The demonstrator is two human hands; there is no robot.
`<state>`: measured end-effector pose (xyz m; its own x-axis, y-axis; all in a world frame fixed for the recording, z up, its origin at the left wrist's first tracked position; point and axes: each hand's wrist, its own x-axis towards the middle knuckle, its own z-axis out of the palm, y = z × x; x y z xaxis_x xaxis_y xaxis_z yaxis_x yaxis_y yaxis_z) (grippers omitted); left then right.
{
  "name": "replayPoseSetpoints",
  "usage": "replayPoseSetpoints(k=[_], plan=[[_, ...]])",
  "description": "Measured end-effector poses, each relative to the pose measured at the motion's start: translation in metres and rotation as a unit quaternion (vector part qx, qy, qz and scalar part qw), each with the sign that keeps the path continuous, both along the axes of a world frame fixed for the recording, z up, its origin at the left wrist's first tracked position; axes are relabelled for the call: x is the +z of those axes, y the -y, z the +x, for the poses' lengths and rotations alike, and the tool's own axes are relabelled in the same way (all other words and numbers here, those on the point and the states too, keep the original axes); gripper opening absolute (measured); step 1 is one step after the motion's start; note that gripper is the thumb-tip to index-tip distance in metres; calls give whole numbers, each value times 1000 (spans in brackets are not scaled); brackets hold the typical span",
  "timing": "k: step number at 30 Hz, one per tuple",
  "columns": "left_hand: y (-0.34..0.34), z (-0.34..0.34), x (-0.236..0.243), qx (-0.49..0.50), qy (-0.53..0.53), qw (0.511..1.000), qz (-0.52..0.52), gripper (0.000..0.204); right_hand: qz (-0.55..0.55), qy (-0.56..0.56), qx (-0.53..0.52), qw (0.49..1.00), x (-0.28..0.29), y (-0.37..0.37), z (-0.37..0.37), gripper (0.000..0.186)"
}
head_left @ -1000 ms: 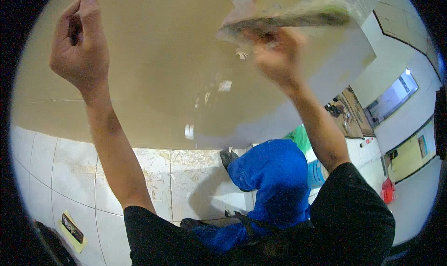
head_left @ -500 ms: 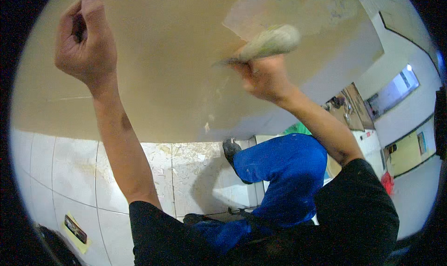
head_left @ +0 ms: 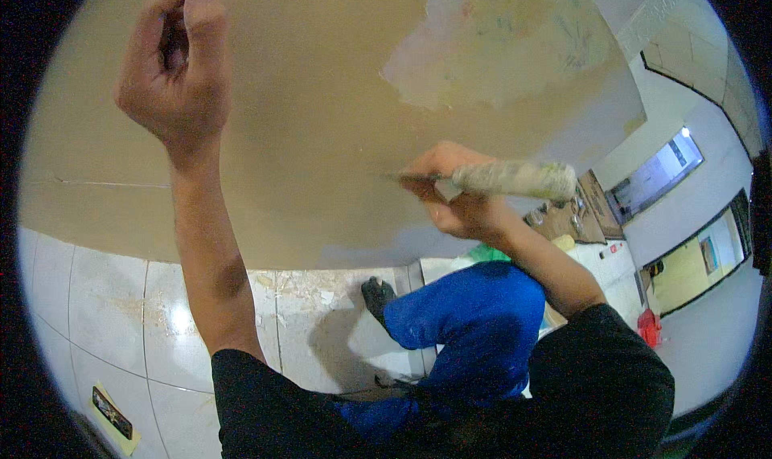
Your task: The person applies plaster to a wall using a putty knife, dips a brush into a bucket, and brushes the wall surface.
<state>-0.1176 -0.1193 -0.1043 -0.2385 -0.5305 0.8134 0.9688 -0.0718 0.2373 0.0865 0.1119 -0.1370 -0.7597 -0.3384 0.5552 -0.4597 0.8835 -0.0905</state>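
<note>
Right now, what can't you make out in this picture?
All in the head view:
Left hand: its curl and inner shadow hide whether it holds anything.
Tool in the right hand: its thin far end is blurred, so contact with the wall is unclear.
Green thing: partly hidden behind the blue-clad knee.
Phone-like thing, lower left: display too small.

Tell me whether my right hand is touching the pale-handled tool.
Touching. The head view shows the right hand closed on the pale-handled tool, its fingers gripping just ahead of the handle.
</note>
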Motion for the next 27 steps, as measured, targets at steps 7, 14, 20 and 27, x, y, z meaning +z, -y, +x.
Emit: replayPoseSetpoints(k=[7,14,20,27], plan=[[-6,2,2,-13,4,1000,26,14,-109,280,194,934,-17,11,-18,20],[-20,32,-2,-57,-27,998,-19,11,-16,381,182,906,-27,8,-35,13],[-17,82,-3,-90,-33,926,-365,28,-52,396,187,897,-23,-8,-37,20],[-31,141,-2,-299,107,778,-543,68,-14,268,332,904,-13,-29,-10,19]])
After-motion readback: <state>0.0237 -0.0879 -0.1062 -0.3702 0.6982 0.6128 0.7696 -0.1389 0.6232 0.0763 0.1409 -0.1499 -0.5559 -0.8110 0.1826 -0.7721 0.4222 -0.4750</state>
